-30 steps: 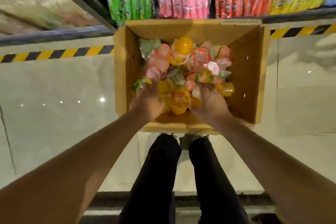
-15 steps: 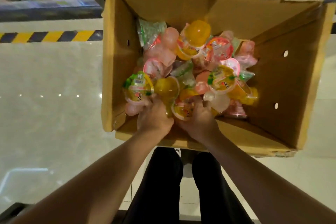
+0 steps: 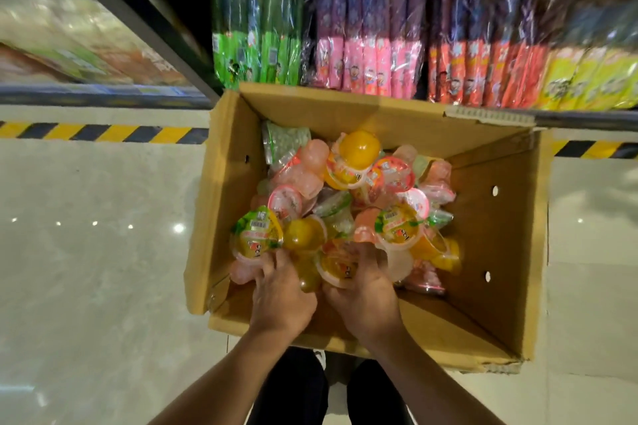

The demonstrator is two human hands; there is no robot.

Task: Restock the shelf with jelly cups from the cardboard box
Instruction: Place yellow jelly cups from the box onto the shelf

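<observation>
1. Cardboard box [image 3: 493, 235] sits open on the tiled floor [image 3: 86, 252], just in front of the shelf [image 3: 362, 45].
2. Jelly cups [image 3: 359, 148] piled loose inside the box.
3. Left hand [image 3: 281, 297] fingers curled into the near pile; exact cup gripped: can't tell.
4. Right hand [image 3: 366, 293] grips an orange-lidded cup [image 3: 336, 269].

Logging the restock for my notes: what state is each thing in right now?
cardboard box: open on the floor, flaps up, part full.
jelly cups: heaped loose in the box, lids sealed.
left hand: in the box, fingers curled on cups.
right hand: in the box, gripping an orange cup.
shelf packets: standing upright, wrapped.
</observation>
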